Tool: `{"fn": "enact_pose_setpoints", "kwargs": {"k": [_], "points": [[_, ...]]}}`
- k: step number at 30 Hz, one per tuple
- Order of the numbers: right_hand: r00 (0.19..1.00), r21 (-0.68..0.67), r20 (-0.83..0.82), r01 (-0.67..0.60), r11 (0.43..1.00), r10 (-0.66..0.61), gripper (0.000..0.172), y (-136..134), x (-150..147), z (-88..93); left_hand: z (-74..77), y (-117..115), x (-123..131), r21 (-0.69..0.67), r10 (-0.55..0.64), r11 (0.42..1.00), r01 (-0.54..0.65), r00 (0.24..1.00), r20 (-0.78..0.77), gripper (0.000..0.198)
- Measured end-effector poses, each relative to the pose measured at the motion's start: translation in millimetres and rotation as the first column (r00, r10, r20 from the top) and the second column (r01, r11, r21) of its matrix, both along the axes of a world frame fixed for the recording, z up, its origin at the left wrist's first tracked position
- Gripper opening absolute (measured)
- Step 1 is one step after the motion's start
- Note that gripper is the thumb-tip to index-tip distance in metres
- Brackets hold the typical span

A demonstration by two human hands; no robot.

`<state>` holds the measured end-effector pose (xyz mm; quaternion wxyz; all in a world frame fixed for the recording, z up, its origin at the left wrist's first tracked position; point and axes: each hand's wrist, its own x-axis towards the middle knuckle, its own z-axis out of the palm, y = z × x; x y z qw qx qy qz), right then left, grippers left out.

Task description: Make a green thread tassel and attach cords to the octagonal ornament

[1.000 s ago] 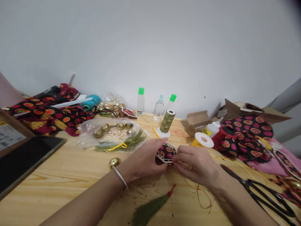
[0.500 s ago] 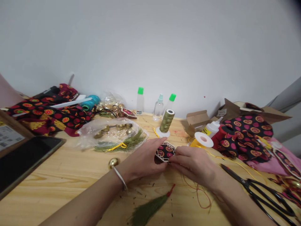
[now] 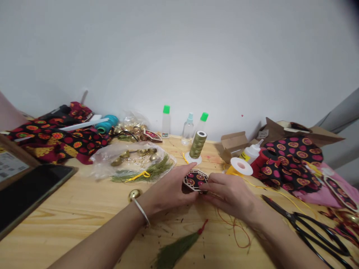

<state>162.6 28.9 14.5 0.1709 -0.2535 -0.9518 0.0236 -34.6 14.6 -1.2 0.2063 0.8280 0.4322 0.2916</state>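
Observation:
Between my hands is a small octagonal ornament point(image 3: 195, 180), dark patterned fabric framed by a pale lattice border. My left hand point(image 3: 171, 186) grips its left side, thumb along the top and fingers beneath. My right hand point(image 3: 228, 192) pinches the lower right edge; the fingertips partly cover that corner. Below them lies a green tassel point(image 3: 178, 248) with a red top. Loose red thread point(image 3: 238, 233) curls on the table under my right wrist. A gold bell point(image 3: 135, 194) sits beside my left wrist.
Black scissors point(image 3: 305, 228) lie at right, near a yellow thread spool point(image 3: 241, 166) and a glue bottle point(image 3: 251, 152). An olive thread cone point(image 3: 198, 145) stands ahead. On the left are a plastic bag of bells point(image 3: 103, 160), a phone point(image 3: 33, 192) and patterned fabric point(image 3: 67, 136).
The ornament has shifted slightly left and tilted a little between my hands. My right fingertips have slid further onto its lower right edge. The camera view has shifted slightly.

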Motion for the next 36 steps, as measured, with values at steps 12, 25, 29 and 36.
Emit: {"fn": "enact_pose_setpoints", "kwargs": {"k": [12, 25, 29, 36], "points": [[0.975, -0.214, -0.211, -0.118, 0.970, 0.072, 0.016, -0.5, 0.4, -1.8, -0.5, 0.1, -1.3, -0.009, 0.006, 1.000, -0.006, 1.000, 0.007, 0.064], [0.955, -0.325, -0.286, -0.013, 0.946, -0.085, 0.015, 5.0, -3.6, -13.9, 0.4, -0.3, -0.7, 0.001, 0.000, 1.000, 0.000, 1.000, 0.006, 0.062], [0.951, -0.347, -0.296, -0.020, 0.938, -0.089, 0.016, 5.7, -3.9, -15.7, -0.7, 0.5, -1.1, 0.005, 0.006, 1.000, -0.006, 1.000, 0.007, 0.062], [0.937, -0.365, -0.333, -0.024, 0.931, -0.106, 0.017, 5.3, -4.7, -17.4, 0.8, 0.1, -1.0, 0.000, 0.015, 1.000, -0.015, 1.000, -0.013, 0.062]]}}
